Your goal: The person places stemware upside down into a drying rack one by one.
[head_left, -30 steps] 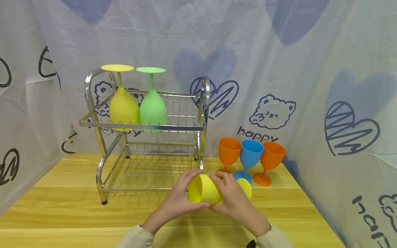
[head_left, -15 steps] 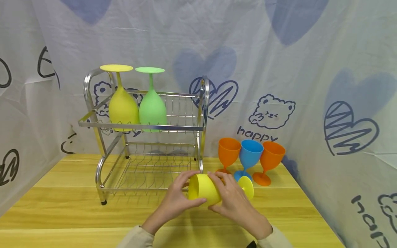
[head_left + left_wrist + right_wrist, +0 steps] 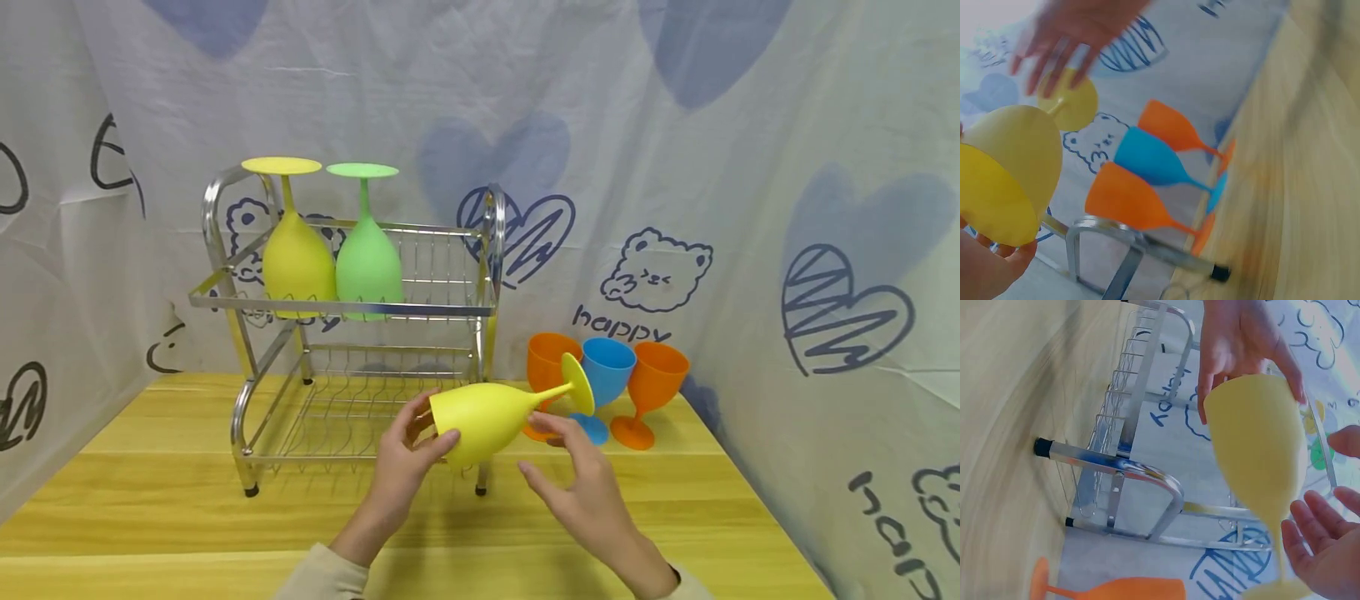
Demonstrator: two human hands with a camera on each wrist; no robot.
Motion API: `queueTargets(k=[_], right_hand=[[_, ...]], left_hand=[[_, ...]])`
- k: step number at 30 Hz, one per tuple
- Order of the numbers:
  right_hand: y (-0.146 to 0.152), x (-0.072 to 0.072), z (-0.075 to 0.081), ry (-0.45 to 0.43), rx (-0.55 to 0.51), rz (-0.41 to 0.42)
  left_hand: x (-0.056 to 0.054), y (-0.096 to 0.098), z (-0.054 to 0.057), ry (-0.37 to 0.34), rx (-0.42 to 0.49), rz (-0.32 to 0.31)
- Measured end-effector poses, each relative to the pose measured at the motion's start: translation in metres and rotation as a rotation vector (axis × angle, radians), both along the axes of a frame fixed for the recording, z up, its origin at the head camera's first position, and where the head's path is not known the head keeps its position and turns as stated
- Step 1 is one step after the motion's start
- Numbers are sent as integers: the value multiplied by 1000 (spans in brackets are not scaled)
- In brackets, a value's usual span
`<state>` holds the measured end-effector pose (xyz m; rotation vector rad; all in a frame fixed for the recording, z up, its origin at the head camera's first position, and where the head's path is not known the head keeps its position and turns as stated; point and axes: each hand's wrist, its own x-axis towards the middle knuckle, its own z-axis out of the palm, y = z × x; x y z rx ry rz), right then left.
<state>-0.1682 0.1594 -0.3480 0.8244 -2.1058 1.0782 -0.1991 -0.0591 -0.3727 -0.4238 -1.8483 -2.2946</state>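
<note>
Yellow goblet [image 3: 487, 419] before rack's right edge [image 3: 491, 346]

Rack [image 3: 276, 348] on table [image 3: 150, 517]; two goblets [image 3: 298, 262] on upper tier [image 3: 427, 310]; three goblets [image 3: 611, 375] right; held goblet [image 3: 483, 421] before rack.

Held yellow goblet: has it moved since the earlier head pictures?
Yes: the yellow goblet went up and slightly left; its foot now overlaps the standing blue goblet's bowl.

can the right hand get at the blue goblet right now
Probably, with care: the right hand looks open, but in the head view the held yellow goblet partly covers the blue goblet, and orange goblets flank it closely.
</note>
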Motion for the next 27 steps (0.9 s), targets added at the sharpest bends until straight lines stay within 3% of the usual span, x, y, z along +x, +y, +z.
queueTargets(k=[2, 5, 8, 11, 14, 18, 22, 27], right_hand=[[1, 0, 1, -96, -74, -9], [3, -1, 4, -308, -192, 5], [3, -3, 8, -525, -296, 63], [1, -6, 10, -650, -380, 155], [-2, -8, 11, -697, -457, 254], [-8, -9, 13, -701, -534, 343], [-13, -11, 14, -695, -577, 372], [-17, -12, 13, -695, -583, 348]], left_hand=[[0, 0, 2, -50, 76, -22], [1, 0, 4, -87, 179, -66], [4, 2, 7, -114, 274, -138], [9, 5, 9, -131, 319, -215], [12, 8, 12, -132, 336, -265], [15, 12, 14, -118, 341, -287], [16, 14, 15, -117, 335, -291], [15, 15, 15, -128, 327, -286]])
